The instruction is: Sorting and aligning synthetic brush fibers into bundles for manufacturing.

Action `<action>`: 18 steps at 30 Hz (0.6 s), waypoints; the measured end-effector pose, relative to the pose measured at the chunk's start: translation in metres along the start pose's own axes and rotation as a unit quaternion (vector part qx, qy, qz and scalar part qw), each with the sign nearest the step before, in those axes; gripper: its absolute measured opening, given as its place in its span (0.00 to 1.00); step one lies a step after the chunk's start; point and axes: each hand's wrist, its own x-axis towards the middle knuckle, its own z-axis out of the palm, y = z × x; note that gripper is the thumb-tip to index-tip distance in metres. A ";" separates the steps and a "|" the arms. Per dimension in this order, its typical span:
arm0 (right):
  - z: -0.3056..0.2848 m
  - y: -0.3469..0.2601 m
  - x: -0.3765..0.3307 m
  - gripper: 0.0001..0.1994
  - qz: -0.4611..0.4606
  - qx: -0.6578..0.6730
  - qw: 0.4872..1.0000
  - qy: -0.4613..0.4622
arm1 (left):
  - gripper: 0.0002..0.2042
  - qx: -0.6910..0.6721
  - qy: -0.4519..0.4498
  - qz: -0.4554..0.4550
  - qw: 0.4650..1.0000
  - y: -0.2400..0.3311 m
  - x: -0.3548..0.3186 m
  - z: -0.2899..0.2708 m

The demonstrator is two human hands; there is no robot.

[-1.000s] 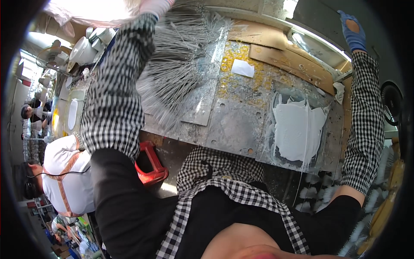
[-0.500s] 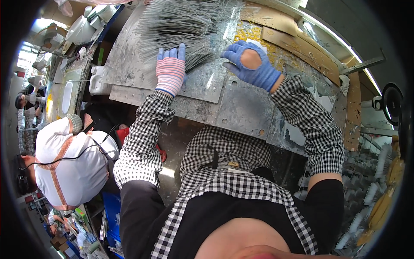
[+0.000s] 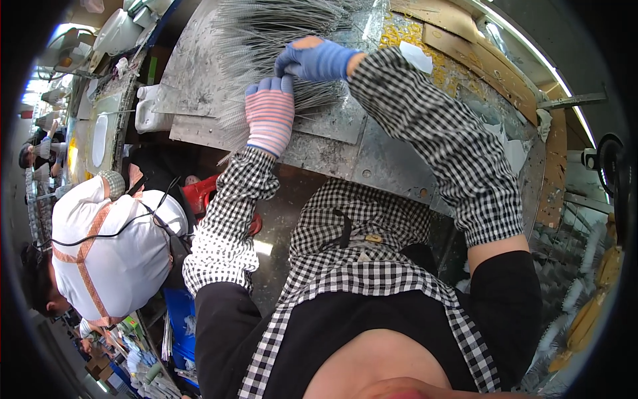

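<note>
A heap of thin wire brushes (image 3: pixel 282 20) with grey bristles lies on the metal worktop's far side. My left hand (image 3: pixel 269 116), in a pink-striped glove with blue fingertips, is closed at the heap's near edge. A bristly brush end (image 3: pixel 228 158) sticks out beside its wrist, past the table edge, so brushes seem to lie under its palm. My right hand (image 3: pixel 316 61), in a blue glove with a hole on its back, meets the left fingertips over the wires. Its fingers are curled; what they pinch is hidden.
Yellow rings (image 3: pixel 405 32) lie scattered at the far right beside a white scrap (image 3: pixel 416 57) and cardboard strips (image 3: pixel 478 70). A white jug (image 3: pixel 151 110) stands left of the worktop (image 3: pixel 392 159). A person in white (image 3: pixel 119 246) bends over at the left.
My right hand has swung left from over the bare metal to my left fingertips. My left hand has shifted slightly right and nearer, its fingers now closed. A brush end has appeared beside its wrist.
</note>
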 end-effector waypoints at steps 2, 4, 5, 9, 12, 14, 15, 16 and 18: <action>0.005 0.015 0.015 0.15 0.033 -0.049 0.995 -0.078 | 0.17 0.057 -0.050 0.014 0.997 0.001 0.006 0.000; 0.014 0.007 0.018 0.14 0.044 -0.107 0.990 -0.084 | 0.16 0.019 -0.066 -0.002 0.998 0.000 -0.005 0.002; 0.017 0.005 0.020 0.14 0.059 -0.169 0.980 -0.088 | 0.16 -0.021 -0.078 -0.016 0.997 -0.001 -0.012 0.004; 0.008 0.033 0.013 0.13 0.074 -0.211 0.974 -0.041 | 0.17 -0.088 -0.044 0.007 0.995 0.011 -0.045 -0.019; 0.007 0.028 0.016 0.13 0.089 -0.182 0.978 -0.044 | 0.19 -0.098 0.050 0.042 0.993 0.006 -0.056 -0.018; 0.007 0.016 0.010 0.13 0.031 -0.111 0.993 -0.029 | 0.18 -0.120 0.084 0.066 0.987 0.003 -0.051 -0.020; 0.004 0.003 0.005 0.14 -0.027 -0.040 0.999 -0.011 | 0.18 -0.119 0.082 0.062 0.988 0.000 -0.046 -0.023; -0.012 -0.021 -0.002 0.17 -0.004 -0.010 0.998 -0.056 | 0.18 -0.117 0.066 0.058 0.989 -0.002 -0.042 -0.024; -0.010 -0.010 -0.005 0.18 0.004 -0.017 0.997 -0.074 | 0.18 -0.105 0.080 0.069 0.989 -0.003 -0.023 -0.025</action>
